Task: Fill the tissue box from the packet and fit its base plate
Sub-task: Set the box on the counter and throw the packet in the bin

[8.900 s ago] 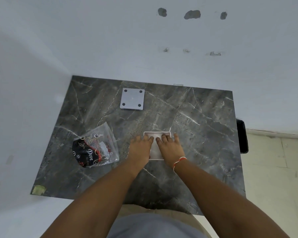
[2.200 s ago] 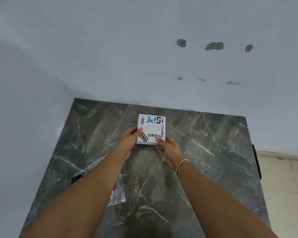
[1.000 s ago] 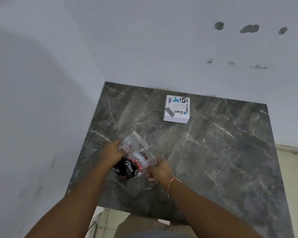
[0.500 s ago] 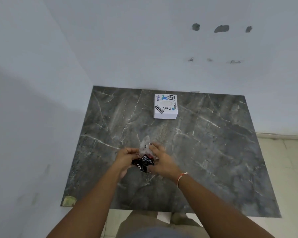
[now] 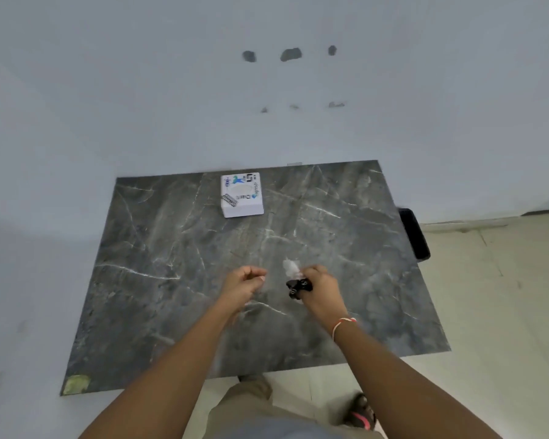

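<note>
Packet (image 5: 296,280) crumpled small, clamped in my right hand (image 5: 322,288) above the marble table (image 5: 171,264). My left hand (image 5: 243,285), just beside it, curled loosely with nothing in it. Tissue box (image 5: 242,194) upright on the table, well beyond both hands, near the wall (image 5: 171,90).

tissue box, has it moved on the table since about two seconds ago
Yes. The tissue box went from between the hands at mid-table to the table's far edge by the wall, and now stands there untouched.
</note>
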